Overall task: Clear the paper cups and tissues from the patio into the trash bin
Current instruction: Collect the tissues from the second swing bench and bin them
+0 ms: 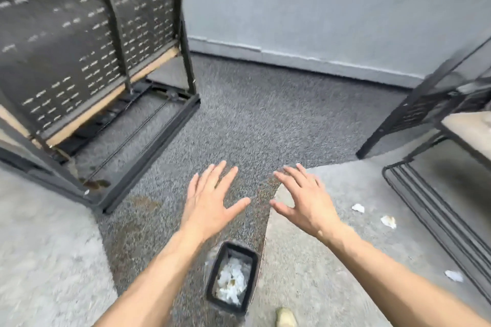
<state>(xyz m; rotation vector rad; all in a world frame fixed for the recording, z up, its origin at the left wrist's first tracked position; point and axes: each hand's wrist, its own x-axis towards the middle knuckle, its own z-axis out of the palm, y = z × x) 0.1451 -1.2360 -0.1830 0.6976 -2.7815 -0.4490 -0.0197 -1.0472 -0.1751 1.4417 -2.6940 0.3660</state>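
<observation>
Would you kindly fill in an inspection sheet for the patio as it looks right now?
Surface: dark speckled mat over pale concrete floor; brownish stains on the mat near its left edge.
Job's things: black trash bin stands on the mat, crumpled tissues inside; three crumpled tissues lie loose on the concrete at right. No paper cups seen.
Clutter: nothing seen beyond the loose tissues.
Hands: left hand and right hand are held out with fingers spread, both empty.
Cables: nothing seen.
Surroundings: black metal furniture tipped on its side at left; black metal frames at right; grey wall behind; a shoe beside the bin.
</observation>
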